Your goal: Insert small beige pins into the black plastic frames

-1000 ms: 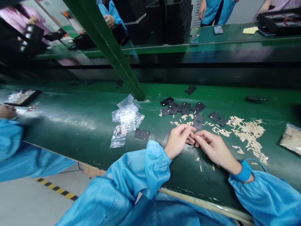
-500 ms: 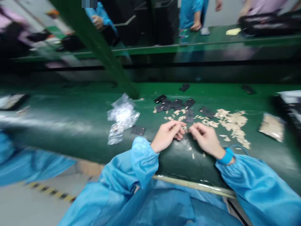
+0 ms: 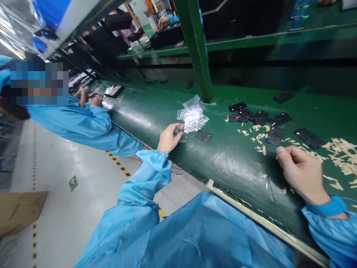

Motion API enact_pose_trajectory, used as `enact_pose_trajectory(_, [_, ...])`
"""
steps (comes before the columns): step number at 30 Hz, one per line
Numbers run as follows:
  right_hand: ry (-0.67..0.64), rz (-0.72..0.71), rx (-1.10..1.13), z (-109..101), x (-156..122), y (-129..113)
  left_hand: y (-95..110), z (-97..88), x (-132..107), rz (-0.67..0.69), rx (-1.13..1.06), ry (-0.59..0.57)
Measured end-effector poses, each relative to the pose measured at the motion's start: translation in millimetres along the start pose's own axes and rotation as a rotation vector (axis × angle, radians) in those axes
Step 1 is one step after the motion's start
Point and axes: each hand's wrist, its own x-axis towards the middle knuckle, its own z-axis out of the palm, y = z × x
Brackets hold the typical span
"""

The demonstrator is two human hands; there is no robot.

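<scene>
My left hand (image 3: 168, 138) is closed on a small clear plastic bag (image 3: 183, 137) with tiny parts in it, at the near edge of a heap of clear plastic bags (image 3: 193, 116). Beside it lies one flat black plastic part (image 3: 203, 136). Over the bench at the right, my right hand (image 3: 302, 173) has its fingers curled, thumb against forefinger; anything between them is too small to make out. Just beyond that hand are a black part with cut-outs (image 3: 275, 136) and scattered small beige pieces (image 3: 259, 138).
Several more black parts (image 3: 260, 117) lie near a green post (image 3: 196, 56). A larger pile of beige pieces (image 3: 344, 152) spreads at the right. On the left a co-worker's blue sleeve (image 3: 97, 124) reaches the same green bench (image 3: 231, 163), near a tray (image 3: 114, 90).
The view has swung left. My left hand has moved away from my right hand, leftward to the plastic bags, and has taken hold of one. My right hand stays near the beige pieces.
</scene>
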Motion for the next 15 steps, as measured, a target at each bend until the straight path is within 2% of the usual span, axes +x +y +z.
enact_pose_trajectory(2, [0.000,0.003,0.003,1,0,0,-11,-2.7,-7,0.083,0.015,-0.103])
enact_pose_trajectory(3, [-0.002,0.003,0.005,1,1,0,-16,-2.8,-12,0.113,0.010,-0.117])
enact_pose_trajectory(5, [-0.010,-0.005,0.012,1,3,2,-22,-2.4,-22,0.134,0.024,-0.075])
enact_pose_trajectory(9, [-0.003,-0.067,-0.026,1,5,1,-32,-3.9,-39,0.081,0.038,0.059])
enact_pose_trajectory(11, [0.023,-0.192,-0.096,1,-3,-7,-34,-5.0,-45,0.056,0.017,0.111])
enact_pose_trajectory(13, [-0.013,-0.382,-0.172,6,-21,-21,-33,-5.1,-50,0.035,-0.011,0.170])
enact_pose_trajectory(14, [-0.096,-0.463,-0.191,11,-31,-29,-31,-4.7,-52,0.025,-0.022,0.206])
enact_pose_trajectory(15, [-0.215,-0.533,-0.217,19,-41,-36,-28,-4.1,-53,0.015,-0.009,0.297])
